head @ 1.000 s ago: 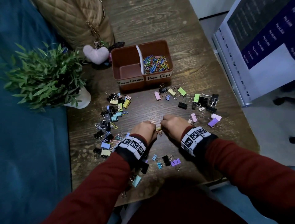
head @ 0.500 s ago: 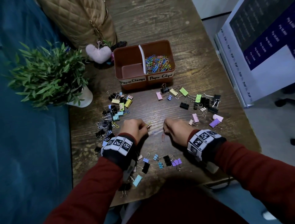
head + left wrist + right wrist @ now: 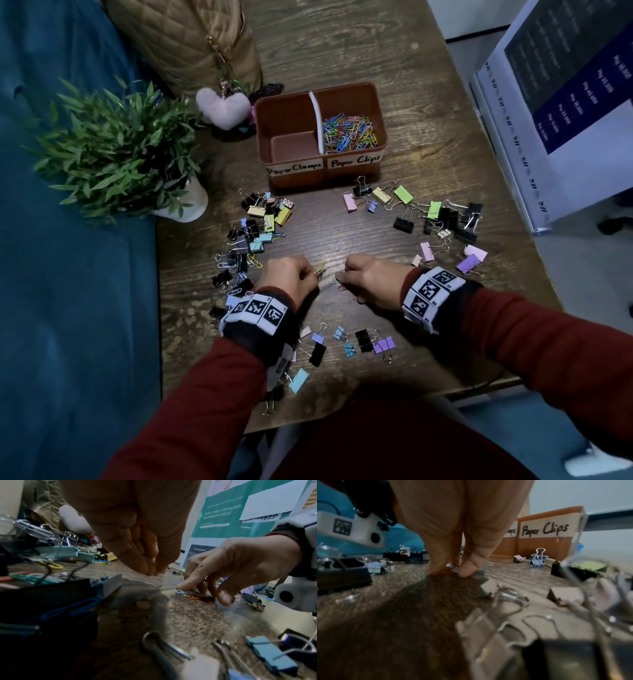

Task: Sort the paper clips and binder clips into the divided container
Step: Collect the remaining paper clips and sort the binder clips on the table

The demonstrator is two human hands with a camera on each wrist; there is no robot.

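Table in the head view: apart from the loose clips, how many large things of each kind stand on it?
Divided container: 1
Potted plant: 1
Quilted bag: 1
Total: 3

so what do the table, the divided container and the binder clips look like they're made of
Table: looks like dark wood or a wood-look laminate; grain lines show, finish matte. Divided container: probably plastic, smooth reddish-brown walls with rounded corners, white divider, paper-like labels. Binder clips: seemingly painted sheet metal bodies in pastels and black, with shiny bare wire handles.
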